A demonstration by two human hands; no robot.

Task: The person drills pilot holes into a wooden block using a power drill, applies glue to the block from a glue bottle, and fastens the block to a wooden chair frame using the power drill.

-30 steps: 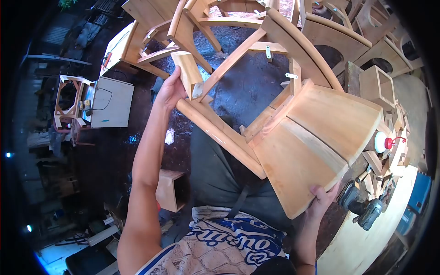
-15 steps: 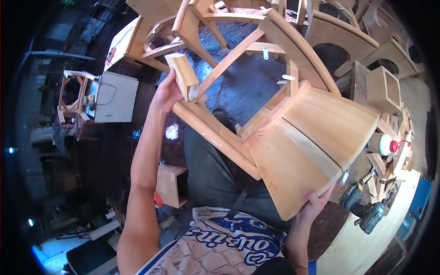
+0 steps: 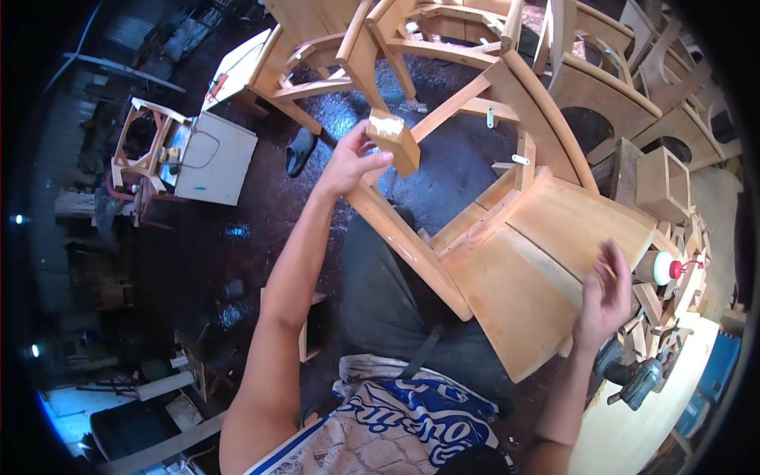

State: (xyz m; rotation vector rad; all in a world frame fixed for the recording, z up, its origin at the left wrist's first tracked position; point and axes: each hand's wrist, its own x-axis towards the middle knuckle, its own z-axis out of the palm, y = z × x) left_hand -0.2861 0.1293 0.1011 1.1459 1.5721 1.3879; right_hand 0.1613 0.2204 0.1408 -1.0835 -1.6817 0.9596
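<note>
A wooden chair frame (image 3: 546, 111) lies tilted across my lap, its two broad flat panels (image 3: 518, 289) toward my right side. My left hand (image 3: 352, 162) is closed on a small wooden block (image 3: 402, 150) with a whitish patch on its end. That hand is beside the end of the chair's rounded rail (image 3: 408, 245). Off to the right, my right hand (image 3: 606, 305) is raised by the panels' outer edge, fingers apart and somewhat blurred, with nothing visible in it.
A bottle with a red cap (image 3: 663, 267) stands at the right among wood offcuts (image 3: 649, 305). Nearby, a power drill (image 3: 637, 381) lies by a pale board (image 3: 633, 431). More chairs (image 3: 317, 39) stand ahead, and a slipper (image 3: 299, 152) is on the dark floor.
My right hand has let go of the panel's lower edge and moved up. The block in my left hand has turned, bringing its whitish end upward. The view has shifted slightly.
</note>
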